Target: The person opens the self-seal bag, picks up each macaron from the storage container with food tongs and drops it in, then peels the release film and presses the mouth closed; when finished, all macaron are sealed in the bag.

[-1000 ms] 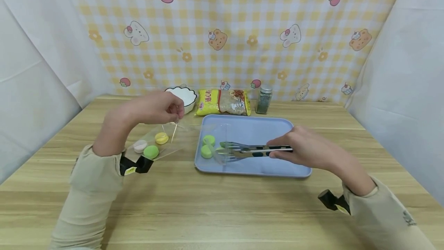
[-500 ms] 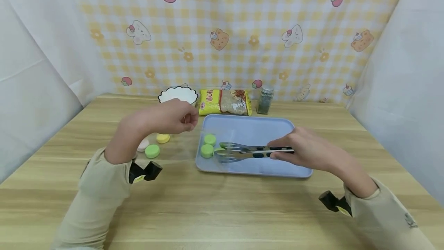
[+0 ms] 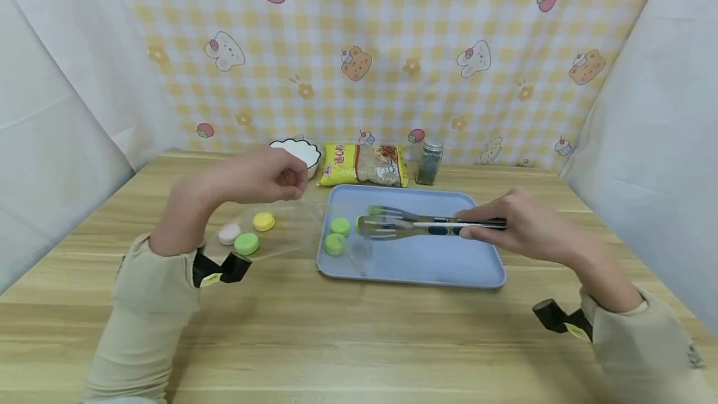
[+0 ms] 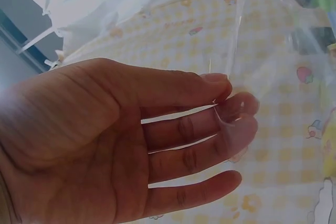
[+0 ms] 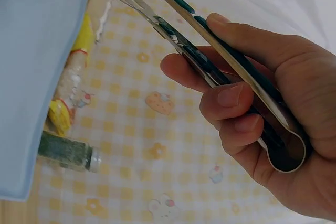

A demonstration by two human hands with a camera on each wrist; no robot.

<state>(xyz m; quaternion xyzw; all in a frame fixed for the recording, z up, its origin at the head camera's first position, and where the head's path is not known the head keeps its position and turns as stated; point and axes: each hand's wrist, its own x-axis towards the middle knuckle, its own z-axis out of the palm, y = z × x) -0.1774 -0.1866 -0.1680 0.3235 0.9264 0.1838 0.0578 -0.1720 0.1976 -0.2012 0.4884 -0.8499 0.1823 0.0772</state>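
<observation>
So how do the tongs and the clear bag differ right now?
Look: the tongs are metal with dark grips; the clear bag is see-through film.
Hold: the right hand grips the tongs by their handles; the left hand pinches the bag near its edge.
Place: the tongs are over the tray; much of the bag lies left of it.
Shared: both are hand-held.

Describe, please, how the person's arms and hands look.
Both arms wear beige fabric sleeves; the right sleeve carries a small dark print. Black angular devices with yellow labels sit at both wrists. The left hand and right hand are bare.
</observation>
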